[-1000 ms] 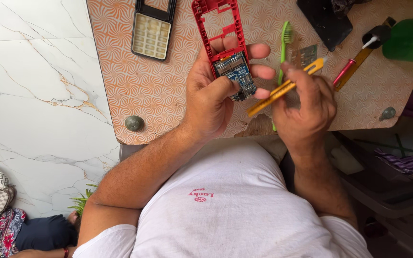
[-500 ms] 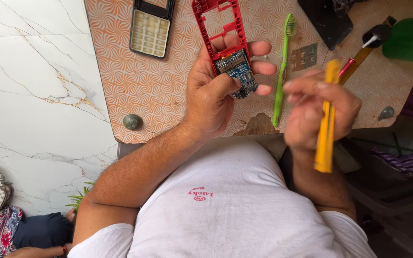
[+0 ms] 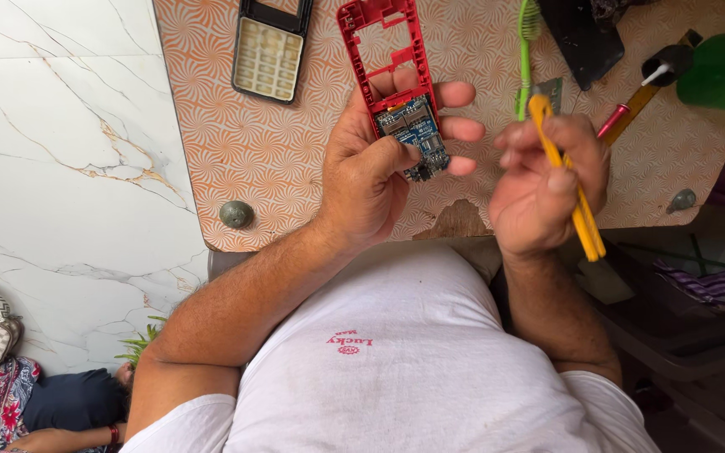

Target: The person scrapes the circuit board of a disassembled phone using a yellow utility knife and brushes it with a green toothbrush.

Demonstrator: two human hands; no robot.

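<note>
Your left hand (image 3: pixel 371 172) grips the red plastic phone frame (image 3: pixel 383 50), blue circuit board (image 3: pixel 413 134) half-hidden by your thumb, while at 3 o'clock your right hand (image 3: pixel 543 189) pinches yellow plastic tweezers (image 3: pixel 576 201).

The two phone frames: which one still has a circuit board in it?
The red frame in the left hand: a blue circuit board sits in it. The black frame on the table holds only a pale keypad.

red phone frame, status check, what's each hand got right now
Left hand grips the red phone frame with blue circuit board. Right hand holds yellow tool, clear of the board. Green toothbrush lies on table nearby.
</note>
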